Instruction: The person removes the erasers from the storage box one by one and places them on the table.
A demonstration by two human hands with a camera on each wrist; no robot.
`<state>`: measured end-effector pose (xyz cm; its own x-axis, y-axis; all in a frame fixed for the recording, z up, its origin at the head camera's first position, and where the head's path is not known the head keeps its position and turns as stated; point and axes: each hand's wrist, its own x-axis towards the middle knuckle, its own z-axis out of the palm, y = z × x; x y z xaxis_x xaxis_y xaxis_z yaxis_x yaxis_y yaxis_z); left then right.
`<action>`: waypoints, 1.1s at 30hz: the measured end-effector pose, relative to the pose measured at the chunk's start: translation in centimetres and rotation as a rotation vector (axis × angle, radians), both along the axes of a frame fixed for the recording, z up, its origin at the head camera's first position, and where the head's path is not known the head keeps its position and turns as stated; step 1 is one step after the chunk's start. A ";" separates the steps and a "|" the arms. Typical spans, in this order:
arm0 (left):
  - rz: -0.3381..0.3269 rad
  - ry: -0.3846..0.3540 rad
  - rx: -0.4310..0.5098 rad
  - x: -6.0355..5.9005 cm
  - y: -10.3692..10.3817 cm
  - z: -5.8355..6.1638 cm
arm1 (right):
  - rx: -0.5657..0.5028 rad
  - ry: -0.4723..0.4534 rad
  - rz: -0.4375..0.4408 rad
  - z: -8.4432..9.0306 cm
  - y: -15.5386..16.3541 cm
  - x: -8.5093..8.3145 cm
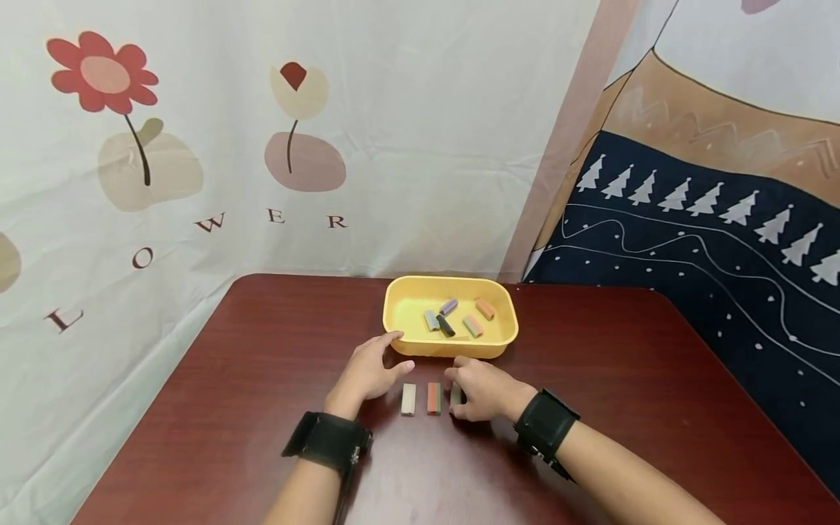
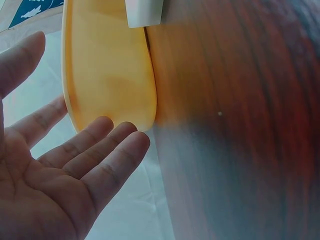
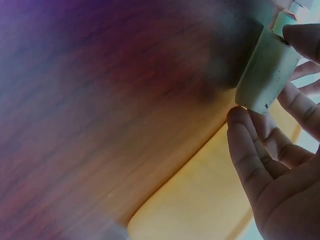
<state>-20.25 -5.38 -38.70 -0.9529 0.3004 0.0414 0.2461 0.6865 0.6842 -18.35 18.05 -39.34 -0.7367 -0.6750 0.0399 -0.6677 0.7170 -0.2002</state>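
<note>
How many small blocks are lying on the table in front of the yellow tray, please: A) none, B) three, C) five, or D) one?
B: in the head view three blocks lie in a row before the yellow tray: a pale block, a red-and-green block, and a greyish block that the right hand holds.

Two bare forearms, no sleeves in sight. A broad black strap wraps each wrist above the left hand (image 1: 367, 372) and the right hand (image 1: 484, 390), each band carrying a small dark device on its side.
</note>
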 end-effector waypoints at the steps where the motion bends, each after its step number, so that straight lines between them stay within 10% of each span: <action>1: -0.001 0.002 0.000 0.0 0.0 0.0 | -0.008 -0.007 -0.001 0.0 0.0 0.0; 33: 0.003 0.011 -0.013 0.1 -0.1 -0.4 | 0.030 0.004 0.039 -0.3 -0.7 -0.2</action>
